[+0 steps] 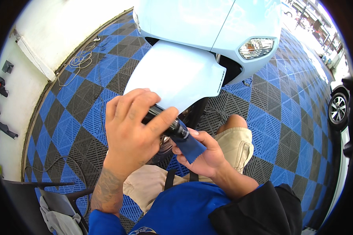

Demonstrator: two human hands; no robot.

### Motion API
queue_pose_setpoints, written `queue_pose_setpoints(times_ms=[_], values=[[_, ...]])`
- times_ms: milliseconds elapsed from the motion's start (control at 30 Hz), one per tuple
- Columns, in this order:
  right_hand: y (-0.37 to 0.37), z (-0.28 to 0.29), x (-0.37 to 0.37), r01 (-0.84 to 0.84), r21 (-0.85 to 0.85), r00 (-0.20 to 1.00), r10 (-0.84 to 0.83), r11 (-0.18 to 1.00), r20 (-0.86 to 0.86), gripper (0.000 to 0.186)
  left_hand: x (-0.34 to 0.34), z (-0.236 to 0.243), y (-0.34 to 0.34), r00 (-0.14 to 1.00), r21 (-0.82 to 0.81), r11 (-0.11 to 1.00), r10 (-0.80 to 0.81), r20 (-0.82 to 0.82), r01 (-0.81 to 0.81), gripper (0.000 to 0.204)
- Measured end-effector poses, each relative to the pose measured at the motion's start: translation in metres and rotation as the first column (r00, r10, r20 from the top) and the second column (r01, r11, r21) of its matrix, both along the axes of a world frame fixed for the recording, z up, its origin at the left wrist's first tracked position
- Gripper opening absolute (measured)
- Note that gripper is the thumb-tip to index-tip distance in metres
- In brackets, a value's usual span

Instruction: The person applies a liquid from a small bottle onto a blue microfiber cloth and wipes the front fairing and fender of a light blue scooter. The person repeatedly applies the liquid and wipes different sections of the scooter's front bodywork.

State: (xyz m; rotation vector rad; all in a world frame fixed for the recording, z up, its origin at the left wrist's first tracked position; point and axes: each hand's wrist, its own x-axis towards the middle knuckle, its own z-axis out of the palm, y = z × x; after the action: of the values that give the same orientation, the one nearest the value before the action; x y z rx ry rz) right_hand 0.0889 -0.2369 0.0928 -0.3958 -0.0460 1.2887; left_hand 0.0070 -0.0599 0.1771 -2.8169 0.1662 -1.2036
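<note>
My left hand (131, 131) is wrapped round a small black bottle (177, 129), tilted with its narrow neck pointing down to the right. Under the neck lies a dark blue cloth (193, 149) with a zigzag-cut edge. Thumb and fingers of my right hand (208, 156) hold this cloth close against the bottle's mouth. Whether any liquid comes out cannot be seen. Just beyond my hands is the glossy light blue front fender (172, 72) of a scooter-like vehicle, with its body panel (196, 23) above.
A clear lamp (257, 48) is set in the panel's right side. Blue and black slatted tiles (270, 117) cover the floor. Loose cable (80, 60) lies by the left wall. A dark chair with a grey cloth (60, 219) stands lower left. A car wheel (338, 109) shows far right.
</note>
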Motion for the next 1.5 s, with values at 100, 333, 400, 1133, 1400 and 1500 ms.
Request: queue_pose_setpoints(times_ms=[100, 333, 400, 1133, 1400, 1500], values=[[-0.008, -0.004, 0.007, -0.023, 0.116, 1.000, 0.024, 0.993, -0.006, 0.046, -0.007, -0.012, 0.013, 1.000, -0.280, 0.960, 0.020, -0.001, -0.019, 0.041], [-0.023, -0.017, 0.101, 0.734, 0.165, 0.155, -0.399, 0.659, 0.904, 0.027, -0.044, -0.078, 0.054, 0.951, -0.931, 0.211, 0.011, 0.308, 0.299, 0.045], [-0.019, -0.019, 0.128, 0.847, 0.243, -0.203, -0.134, 0.473, 0.970, 0.033, -0.053, -0.097, 0.063, 0.935, -0.929, 0.126, 0.025, 0.354, 0.348, 0.046], [0.057, -0.020, 0.025, 0.361, 0.649, -0.807, -0.124, 0.669, 0.577, 0.047, -0.093, -0.139, 0.054, 0.988, -0.985, -0.082, 0.016, 0.153, 0.154, 0.054], [0.032, -0.024, 0.097, 0.583, 0.648, -0.755, 0.032, 0.490, 0.655, 0.043, -0.095, -0.148, 0.053, 0.982, -0.982, -0.037, -0.037, 0.186, 0.185, 0.055], [0.027, -0.014, 0.138, 0.741, 0.609, -0.645, 0.045, 0.283, 0.763, 0.036, -0.095, -0.150, 0.052, 0.986, -0.987, 0.018, -0.055, 0.159, 0.160, 0.053]])
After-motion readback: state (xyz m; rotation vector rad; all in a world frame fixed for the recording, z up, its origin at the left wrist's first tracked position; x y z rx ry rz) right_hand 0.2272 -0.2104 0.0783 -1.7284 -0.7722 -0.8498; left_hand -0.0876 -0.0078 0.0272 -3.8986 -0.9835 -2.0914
